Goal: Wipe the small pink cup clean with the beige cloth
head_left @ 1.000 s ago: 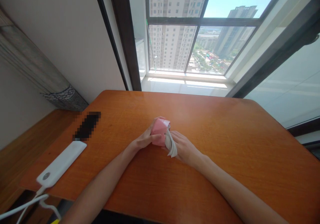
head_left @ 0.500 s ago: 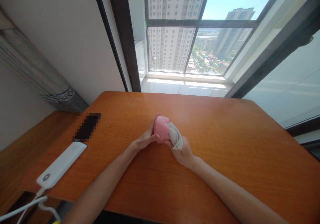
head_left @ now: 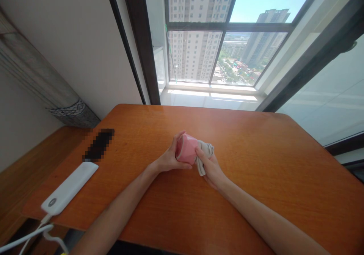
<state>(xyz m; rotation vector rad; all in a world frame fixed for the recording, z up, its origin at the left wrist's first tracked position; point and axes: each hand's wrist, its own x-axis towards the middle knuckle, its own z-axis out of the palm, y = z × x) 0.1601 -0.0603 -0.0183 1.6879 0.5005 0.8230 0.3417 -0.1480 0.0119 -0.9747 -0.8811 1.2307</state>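
Note:
Both my hands meet over the middle of an orange wooden table [head_left: 256,179]. My left hand [head_left: 170,158] is closed round the left side of a small pink piece of cloth [head_left: 187,151], rolled into a bundle. My right hand [head_left: 211,168] grips the same bundle from the right, its thumb on the pink part, together with a white-grey piece of cloth [head_left: 204,151] bunched against it. Both pieces are held just above the tabletop.
A white power bank [head_left: 69,188] with a white cable [head_left: 25,238] lies near the table's left front corner. A dark blurred-out object [head_left: 99,144] lies behind it. Large windows rise beyond the far edge; a rolled grey mat [head_left: 42,80] leans at the left wall.
The pink bundle has been turned in my hands, its rounded end now facing left. The white-grey cloth moved from in front of my right hand to behind its fingers.

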